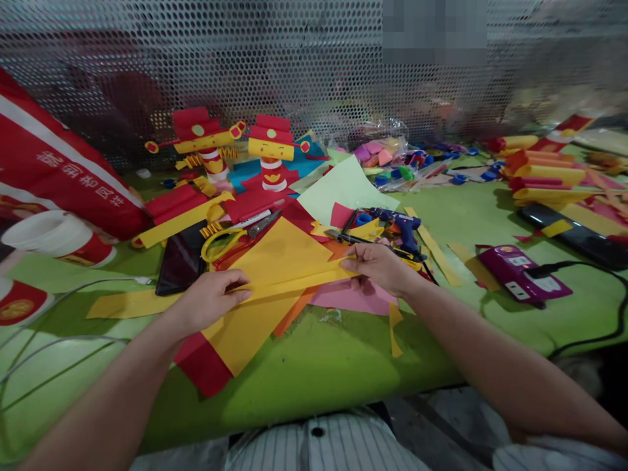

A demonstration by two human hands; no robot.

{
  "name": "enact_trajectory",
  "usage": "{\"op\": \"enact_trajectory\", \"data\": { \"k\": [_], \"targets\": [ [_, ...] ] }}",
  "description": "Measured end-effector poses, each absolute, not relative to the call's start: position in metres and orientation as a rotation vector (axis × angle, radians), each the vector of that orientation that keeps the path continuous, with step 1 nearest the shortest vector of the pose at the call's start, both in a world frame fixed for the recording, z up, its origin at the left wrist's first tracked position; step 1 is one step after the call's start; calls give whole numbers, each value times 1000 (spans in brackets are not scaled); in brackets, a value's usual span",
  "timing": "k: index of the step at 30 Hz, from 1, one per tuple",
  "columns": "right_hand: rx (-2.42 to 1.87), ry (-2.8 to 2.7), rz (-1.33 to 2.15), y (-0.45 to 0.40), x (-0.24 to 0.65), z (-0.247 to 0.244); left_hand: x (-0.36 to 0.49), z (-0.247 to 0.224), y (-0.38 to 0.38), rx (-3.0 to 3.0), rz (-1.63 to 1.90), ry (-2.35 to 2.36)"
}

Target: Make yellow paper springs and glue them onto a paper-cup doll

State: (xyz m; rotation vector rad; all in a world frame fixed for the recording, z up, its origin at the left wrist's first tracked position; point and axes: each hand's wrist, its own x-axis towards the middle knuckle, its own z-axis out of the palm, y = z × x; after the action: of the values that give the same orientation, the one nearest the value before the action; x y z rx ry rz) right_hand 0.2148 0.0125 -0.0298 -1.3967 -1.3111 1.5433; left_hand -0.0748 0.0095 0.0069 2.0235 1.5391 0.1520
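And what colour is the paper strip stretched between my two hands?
The paper strip is plain yellow; it shows best in the head view.

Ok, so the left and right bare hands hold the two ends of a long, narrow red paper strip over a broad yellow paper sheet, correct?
Not red: the head view shows a long, narrow yellow paper strip between the left hand and right hand, over the broad yellow paper sheet.

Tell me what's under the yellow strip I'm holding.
Beneath the yellow strip, a larger yellow sheet shows, with orange paper and pink paper toward the right. What lies directly behind it is covered.
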Motion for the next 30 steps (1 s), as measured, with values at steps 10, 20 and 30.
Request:
{"op": "enact_trajectory", "data": {
  "k": [10, 20, 30],
  "targets": [
    [-1413, -1114, 1523, 13, 214, -23, -80, 10, 11, 1829, 284, 1642],
    [-1301, -1040, 1440, 18, 218, -27, -87, 6, 14, 1764, 421, 1624],
    [-1286, -987, 1375, 20, 224, -36, -84, 5, 13, 1362, 724, 1448]
  ]
}}
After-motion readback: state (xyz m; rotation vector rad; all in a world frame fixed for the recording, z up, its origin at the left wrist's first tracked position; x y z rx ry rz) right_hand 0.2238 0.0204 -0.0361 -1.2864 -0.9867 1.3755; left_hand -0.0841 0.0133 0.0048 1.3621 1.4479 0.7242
